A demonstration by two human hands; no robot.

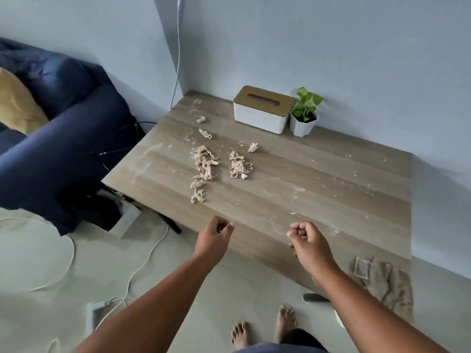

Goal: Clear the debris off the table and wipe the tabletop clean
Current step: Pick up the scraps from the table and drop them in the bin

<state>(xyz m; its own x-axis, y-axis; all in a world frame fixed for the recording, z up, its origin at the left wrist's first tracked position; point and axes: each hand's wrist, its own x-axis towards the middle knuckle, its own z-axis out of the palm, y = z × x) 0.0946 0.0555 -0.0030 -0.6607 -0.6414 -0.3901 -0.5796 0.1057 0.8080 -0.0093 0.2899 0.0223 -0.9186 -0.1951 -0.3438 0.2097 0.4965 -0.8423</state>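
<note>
Judging by how things lie, nothing is cleared yet: shredded tan paper-like debris point(205, 164) lies in clumps on the wood-grain tabletop point(318, 184), in front of the white tissue box with a tan lid point(263, 109), amid pale dusty smears. A crumpled beige cloth point(382, 278) lies untouched on the corner farthest from that box. The left hand point(216, 234) and right hand point(309, 240) hover with fingers curled, empty, well short of the debris.

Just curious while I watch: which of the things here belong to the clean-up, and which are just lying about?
Job: table, scattered debris, powdery smears, brown cloth.
Just there: tissue box, potted plant, sofa, floor cables.
</note>
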